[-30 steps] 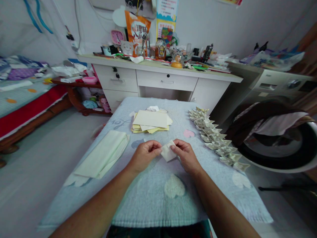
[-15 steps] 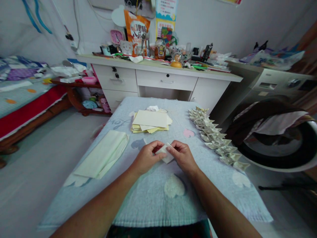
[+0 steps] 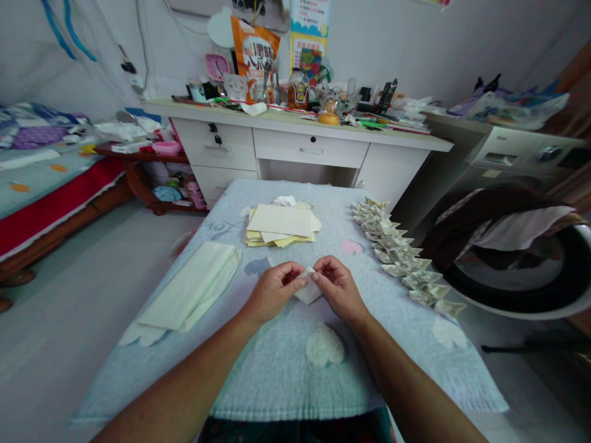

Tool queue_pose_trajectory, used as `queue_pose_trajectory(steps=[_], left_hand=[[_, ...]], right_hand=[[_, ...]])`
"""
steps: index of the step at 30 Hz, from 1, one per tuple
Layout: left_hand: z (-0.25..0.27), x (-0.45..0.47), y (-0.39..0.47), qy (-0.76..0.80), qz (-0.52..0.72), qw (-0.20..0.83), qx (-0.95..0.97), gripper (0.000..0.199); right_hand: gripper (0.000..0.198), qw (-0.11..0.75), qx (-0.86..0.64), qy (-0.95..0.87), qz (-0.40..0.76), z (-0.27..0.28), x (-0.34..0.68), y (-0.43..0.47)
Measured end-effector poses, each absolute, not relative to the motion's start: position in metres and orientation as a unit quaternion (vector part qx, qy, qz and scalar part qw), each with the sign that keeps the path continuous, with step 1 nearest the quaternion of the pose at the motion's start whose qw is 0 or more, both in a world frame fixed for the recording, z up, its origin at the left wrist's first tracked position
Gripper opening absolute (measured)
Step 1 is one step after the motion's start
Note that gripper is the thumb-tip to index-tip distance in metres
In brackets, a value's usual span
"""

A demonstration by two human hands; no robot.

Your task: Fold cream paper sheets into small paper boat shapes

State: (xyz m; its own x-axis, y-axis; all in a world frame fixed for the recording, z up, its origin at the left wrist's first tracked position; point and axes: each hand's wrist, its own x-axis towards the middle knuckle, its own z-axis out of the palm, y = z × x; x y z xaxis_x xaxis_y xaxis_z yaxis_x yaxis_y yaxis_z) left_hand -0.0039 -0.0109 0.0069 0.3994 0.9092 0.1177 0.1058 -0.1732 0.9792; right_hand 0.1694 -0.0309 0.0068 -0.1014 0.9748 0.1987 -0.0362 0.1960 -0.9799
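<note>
At 9 o'clock: folded pale sheets (image 3: 194, 286) on the blue cloth (image 3: 277, 369).
Left hand (image 3: 272, 289): fingertips pinching the small folded paper (image 3: 308, 289) – from its left edge.
Paper's place: centre of the cloth-covered desk, between both hands.
Right hand (image 3: 339, 288): pinching the same piece from the right.
Doing it well: I'd judge matched edges and a firm crease matter.
At 12 o'clock: yellow paper stack (image 3: 281, 224).
At 2 o'clock: row of finished folded pieces (image 3: 401, 255).
Writing: orange bag (image 3: 253, 55) shows large characters – unreadable here.

Home bedroom: bed (image 3: 41, 184), cluttered desk (image 3: 295, 132).
</note>
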Motion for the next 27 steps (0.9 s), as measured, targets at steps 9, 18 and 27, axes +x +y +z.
queue_pose_trajectory(steps=[9, 18, 27], left_hand=[[0.007, -0.005, -0.012, 0.402, 0.392, 0.448, 0.696, 0.028], [0.017, -0.005, -0.016, 0.404, 0.368, 0.317, 0.775, 0.024], [0.016, -0.003, -0.018, 0.410, 0.386, 0.368, 0.740, 0.021]], right_hand=[[0.015, 0.508, -0.438, -0.636, 0.381, 0.006, 0.173, -0.028], [0.016, 0.509, -0.431, -0.616, 0.418, 0.005, 0.170, -0.030], [0.021, 0.519, -0.430, -0.580, 0.459, 0.002, 0.167, -0.029]])
